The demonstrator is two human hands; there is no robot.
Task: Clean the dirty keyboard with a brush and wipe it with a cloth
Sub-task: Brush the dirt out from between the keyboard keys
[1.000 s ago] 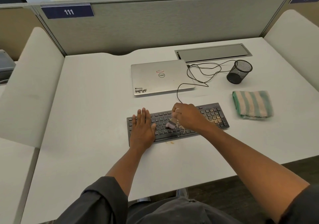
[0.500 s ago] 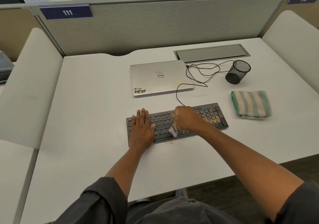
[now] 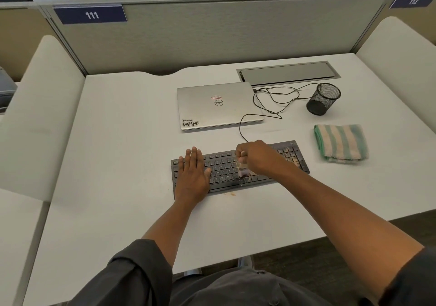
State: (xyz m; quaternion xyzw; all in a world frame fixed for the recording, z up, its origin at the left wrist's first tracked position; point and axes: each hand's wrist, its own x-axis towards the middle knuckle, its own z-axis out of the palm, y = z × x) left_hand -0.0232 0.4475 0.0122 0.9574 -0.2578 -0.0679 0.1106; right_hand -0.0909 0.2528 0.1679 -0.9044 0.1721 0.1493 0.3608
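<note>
A dark keyboard [image 3: 224, 164] lies on the white desk [image 3: 118, 140], with pale dirt on the keys at its right end. My left hand [image 3: 192, 173] rests flat on its left part, fingers slightly spread. My right hand [image 3: 256, 158] is closed around a small brush [image 3: 243, 171] whose pale bristles touch the middle keys. A folded green-and-cream striped cloth [image 3: 341, 143] lies to the right of the keyboard, untouched.
A closed silver laptop [image 3: 218, 105] sits behind the keyboard, its black cable [image 3: 271, 102] looping across the desk. A black mesh pen cup [image 3: 323, 98] stands at the right rear. Orange crumbs [image 3: 230, 194] lie before the keyboard. Partition walls surround the desk.
My right hand has swept the brush toward the keyboard's front edge and back up onto the middle keys. My left hand has stayed flat in place.
</note>
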